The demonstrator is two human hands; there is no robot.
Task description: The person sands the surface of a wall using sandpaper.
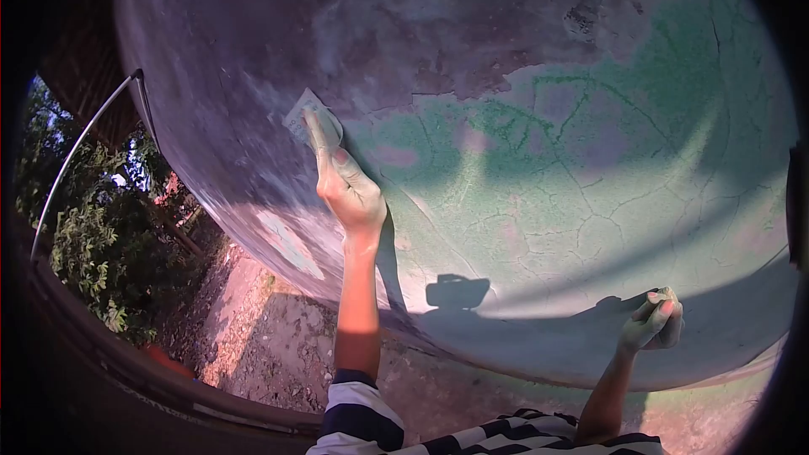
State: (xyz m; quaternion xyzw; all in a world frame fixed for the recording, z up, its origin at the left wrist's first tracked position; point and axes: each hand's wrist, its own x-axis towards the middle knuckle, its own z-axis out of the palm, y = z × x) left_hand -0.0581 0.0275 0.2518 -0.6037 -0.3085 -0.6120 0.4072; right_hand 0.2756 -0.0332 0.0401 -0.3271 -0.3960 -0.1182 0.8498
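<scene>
My left hand presses a small pale sheet of sandpaper flat against a large painted surface, fingers stretched over the sheet. Faint printed marks show on the sheet's back. Around it the surface is dark grey-purple; to the right it turns to cracked, flaking green paint. Low on the right, my right hand is closed, its fingertips pinched together close to the surface. Whatever it holds, if anything, I cannot make out. Both hands look dusty.
Green bushes grow at the left beside a thin pale curved pipe or cable. Stony ground lies below the surface. A shadow of my head falls on the lower paint.
</scene>
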